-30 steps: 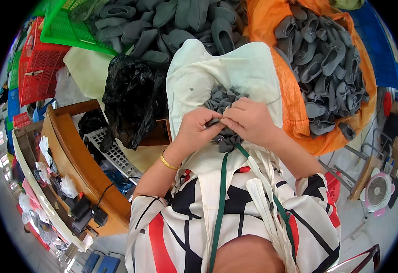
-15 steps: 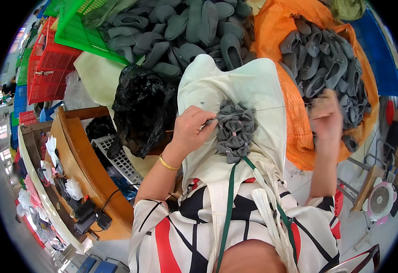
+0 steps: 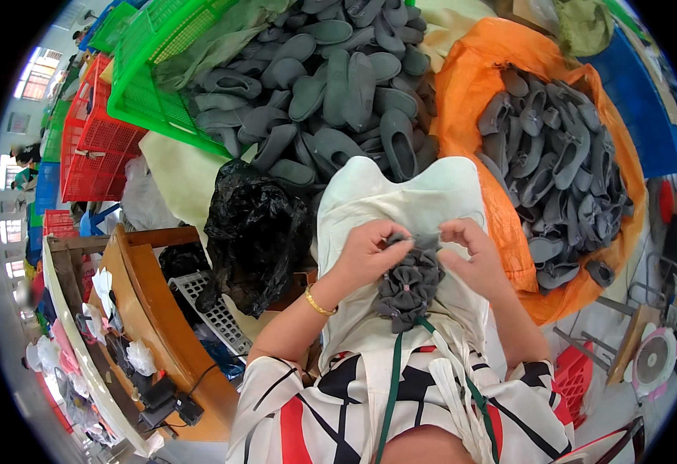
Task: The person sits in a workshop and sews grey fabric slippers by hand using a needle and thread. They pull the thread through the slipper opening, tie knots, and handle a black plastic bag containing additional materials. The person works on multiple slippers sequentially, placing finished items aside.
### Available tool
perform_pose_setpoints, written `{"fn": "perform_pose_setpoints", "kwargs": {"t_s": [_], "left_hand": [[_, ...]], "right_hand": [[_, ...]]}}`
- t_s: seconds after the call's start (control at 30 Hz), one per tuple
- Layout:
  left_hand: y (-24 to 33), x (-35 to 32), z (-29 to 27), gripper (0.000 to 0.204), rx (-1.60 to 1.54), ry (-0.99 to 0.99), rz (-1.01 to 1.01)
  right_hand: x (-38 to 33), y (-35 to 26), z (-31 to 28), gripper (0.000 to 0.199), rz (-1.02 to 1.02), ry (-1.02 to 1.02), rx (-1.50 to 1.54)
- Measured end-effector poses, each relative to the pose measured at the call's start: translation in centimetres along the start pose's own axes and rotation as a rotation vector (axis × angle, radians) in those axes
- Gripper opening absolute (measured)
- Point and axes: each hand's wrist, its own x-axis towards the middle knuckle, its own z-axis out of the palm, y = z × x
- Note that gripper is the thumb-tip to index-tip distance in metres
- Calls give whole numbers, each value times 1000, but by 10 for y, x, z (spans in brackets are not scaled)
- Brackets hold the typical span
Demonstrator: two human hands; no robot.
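Grey flowers (image 3: pixel 409 288) run lengthwise away from me; my left hand (image 3: pixel 371 254) pinches cloth (image 3: pixel 427 241); my right hand (image 3: pixel 474 257) gapes, grip unclear.

Cannot resolve outline of grey fabric (image 3: pixel 427 241) between left hand (image 3: pixel 377 251) and right hand (image 3: pixel 466 251): blurred. Note upper part of flowers (image 3: pixel 406 290) partly hidden by left hand. Find green crate (image 3: pixel 133 85) and olive bag (image 3: pixel 584 27) cut by top edge; shirt (image 3: pixel 338 417) and green strap (image 3: pixel 393 387) cut by bottom edge. Cannot see contents of black bag (image 3: pixel 257 232) past its folds. See shoes (image 3: pixel 567 155) in orange bag (image 3: pixel 470 93) only in part, overlapping heavily. Cannot make out distant person (image 3: pixel 23 179) at far left: too small.
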Motion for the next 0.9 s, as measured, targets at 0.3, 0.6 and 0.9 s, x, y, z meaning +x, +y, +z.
{"fn": "perform_pose_setpoints", "kwargs": {"t_s": [0.3, 0.6, 0.9], "left_hand": [[-87, 94, -100, 21, -337, 590, -226], [-257, 134, -168, 20, -606, 1473, -540], [-211, 129, -198, 16, -918, 1105, -453]], "right_hand": [[50, 50, -2, 11, 9, 195, -174], [70, 56, 14, 11, -68, 263, -319], [64, 66, 20, 12, -62, 291, -324]]}}
